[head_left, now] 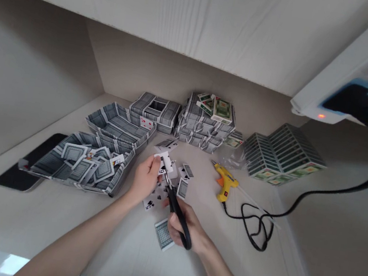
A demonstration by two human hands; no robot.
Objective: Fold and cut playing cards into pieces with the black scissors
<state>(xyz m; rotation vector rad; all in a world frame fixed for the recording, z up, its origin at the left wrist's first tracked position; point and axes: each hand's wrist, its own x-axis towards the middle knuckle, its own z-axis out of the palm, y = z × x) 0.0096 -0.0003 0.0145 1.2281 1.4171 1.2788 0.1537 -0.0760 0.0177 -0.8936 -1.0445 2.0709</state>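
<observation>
Two bare hands trim a playing card (164,163) beside a card-built tray (80,165): left hand (144,179) pinches it above the desk (50,219), right hand (185,232) grips scissors (175,209) mid-cut; finishing likely needs steady closing. Glue gun (225,185) lies right.

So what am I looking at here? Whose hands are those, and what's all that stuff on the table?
The picture comes from a camera worn on a person's head, looking down, so the two bare hands are that person's own. The left hand pinches a playing card. The right hand holds black scissors with the blades at that card. More cards lie loose beneath the hands. On the pale table sit trays made of playing cards, stacks of card boxes, a yellow glue gun with a black cord, and a dark phone on the left.
</observation>
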